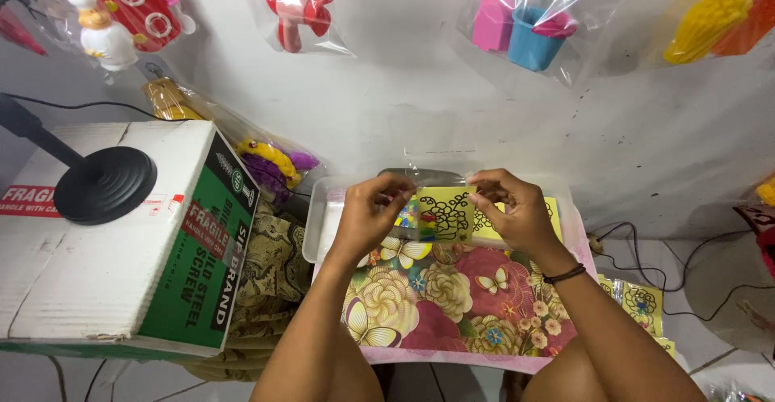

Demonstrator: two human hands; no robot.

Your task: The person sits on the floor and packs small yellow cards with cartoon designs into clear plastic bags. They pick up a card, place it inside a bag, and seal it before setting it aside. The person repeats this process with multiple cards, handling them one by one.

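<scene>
Pinching a small yellow card (pixel 445 212) printed with black curly outlines, the left hand (pixel 367 215) and right hand (pixel 517 212) close their fingertips on its opposite edges, holding it above a glossy floral-patterned tray (pixel 452 305); a clear plastic tub (pixel 316 224) sits behind, and a matte cardboard box (pixel 121 240) stands left

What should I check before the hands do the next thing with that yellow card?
1. Left hand grips the yellow card: ok.
2. Right hand grips the card: ok.
3. Card held over the floral tray: ok.
4. Clear wrap around the card fully closed: cannot tell.
5. More yellow cards lie at the right, within easy reach: ok.
6. Clear bin behind the card, contents: cannot tell.
</scene>
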